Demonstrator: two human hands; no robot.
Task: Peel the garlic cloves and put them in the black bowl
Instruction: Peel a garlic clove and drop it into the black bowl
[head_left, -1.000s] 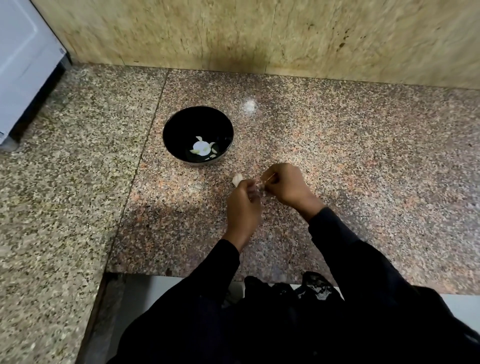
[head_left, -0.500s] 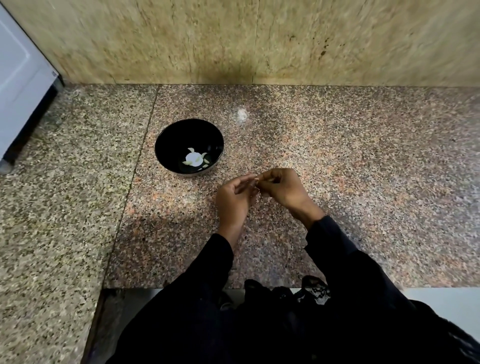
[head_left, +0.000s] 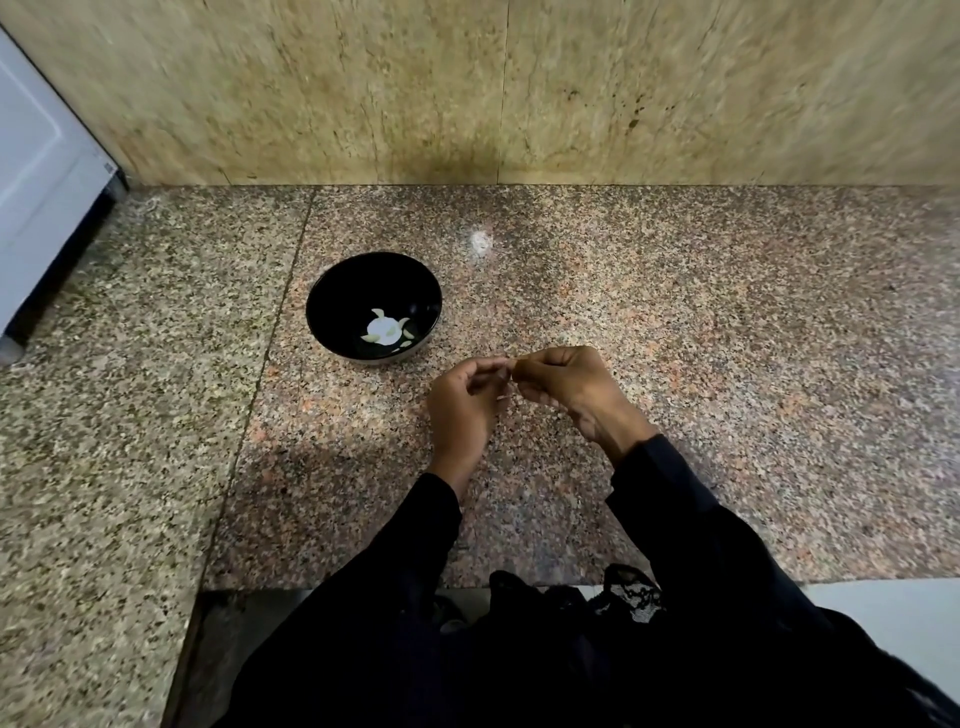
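Note:
The black bowl (head_left: 332, 299) stands on the granite counter, left of and beyond my hands, with pale peeled garlic pieces (head_left: 385, 329) at its bottom. My left hand (head_left: 464, 405) and my right hand (head_left: 563, 382) meet fingertip to fingertip just right of the bowl. Both pinch one small garlic clove (head_left: 509, 367), almost wholly hidden by the fingers; only a sliver shows between them.
The speckled granite counter (head_left: 675, 364) runs back to a beige stone wall (head_left: 467, 88). A white appliance (head_left: 36, 171) stands at the far left. A small pale spot (head_left: 479, 242) lies on the counter behind the hands. The counter's front edge is near my body.
The pale clove seen beside my left hand one second ago is now covered by the fingers. My hands have stayed together, and the view has tilted up slightly.

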